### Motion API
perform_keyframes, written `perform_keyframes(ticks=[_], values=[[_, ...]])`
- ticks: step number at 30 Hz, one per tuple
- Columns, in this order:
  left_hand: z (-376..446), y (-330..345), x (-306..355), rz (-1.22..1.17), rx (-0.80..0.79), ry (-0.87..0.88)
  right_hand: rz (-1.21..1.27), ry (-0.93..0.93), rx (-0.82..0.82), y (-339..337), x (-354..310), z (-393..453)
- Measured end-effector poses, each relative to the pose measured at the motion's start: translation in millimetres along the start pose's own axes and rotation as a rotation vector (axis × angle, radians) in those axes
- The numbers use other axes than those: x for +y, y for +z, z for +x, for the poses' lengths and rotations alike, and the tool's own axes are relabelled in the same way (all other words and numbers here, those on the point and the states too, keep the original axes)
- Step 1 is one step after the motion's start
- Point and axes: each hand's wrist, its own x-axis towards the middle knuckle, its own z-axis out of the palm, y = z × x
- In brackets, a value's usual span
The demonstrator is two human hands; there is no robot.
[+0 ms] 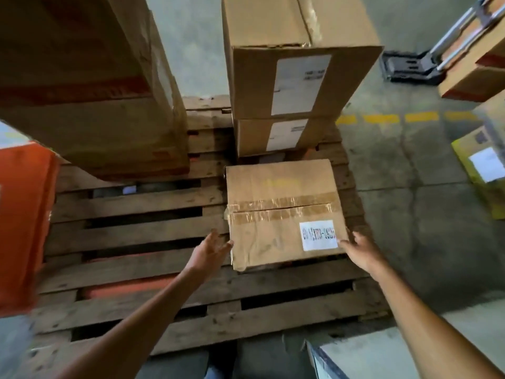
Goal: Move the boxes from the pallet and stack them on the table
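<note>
Wooden pallet (142, 233), four boxes; two open hands beside one taped box (284, 214).

The near box (284, 214) is plain tan cardboard, crossed by a band of glossy brown tape, with faint yellow marks on its far half and a white label (319, 235) bearing dark and reddish characters. The two stacked boxes (295, 86) beyond it are the same tan, each with a white label printed in dark lines. The tall box (90, 86) at far left is darker brown with dull red bands. The pallet (142, 236) is weathered grey-brown wood. An orange box (23, 225) stands at the left edge. The floor (426, 203) is grey-green concrete with a dashed yellow line. At right lies a yellow box (481, 181) with a white label.
</note>
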Motion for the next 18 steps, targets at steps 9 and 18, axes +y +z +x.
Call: perform_keyframes(ticks=[9,18], values=[[74.8,51.8,-45.8,-0.220,-0.161,-0.097,0.195,0.091,0.048,42.5,65.1,89.7],[53.9,-7.5,-11.0,-0.423,0.064,-0.010,0.433,-0.062,0.206,41.1,-7.7,40.7]])
